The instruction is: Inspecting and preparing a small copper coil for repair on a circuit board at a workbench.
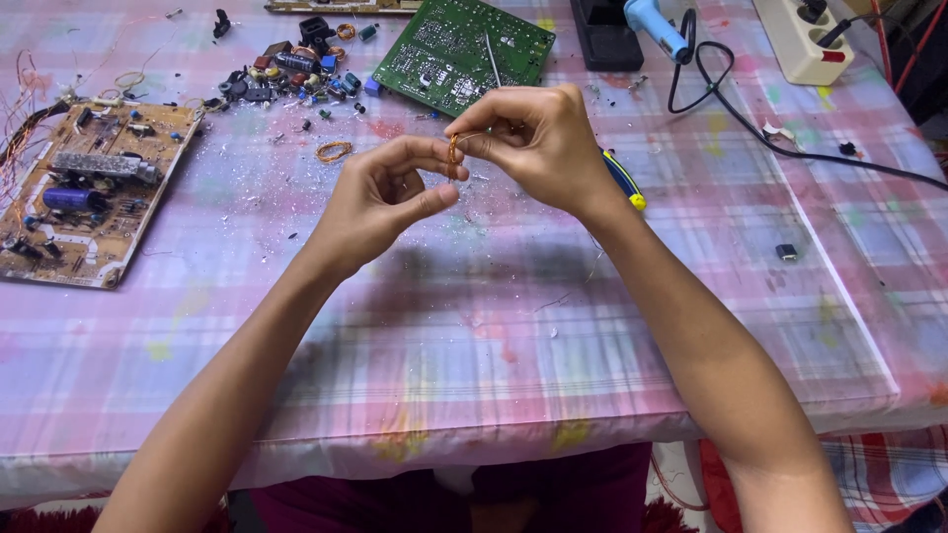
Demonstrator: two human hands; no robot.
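**One head camera, looking down and forward over the table**

I have a single view, worn on the person's head. It looks down and ahead across the table (474, 326), whose near edge runs along the bottom of the frame with the lap below it. It sits close: both forearms enter from the bottom corners, and the left hand (380, 202) and right hand (538, 138) meet just above centre. The far side of the table reaches the top edge. No second view shares the scene.

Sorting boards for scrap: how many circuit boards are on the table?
3: a green circuit board at top centre, a brown circuit board at the left edge, and a sliver of a third board along the top edge.
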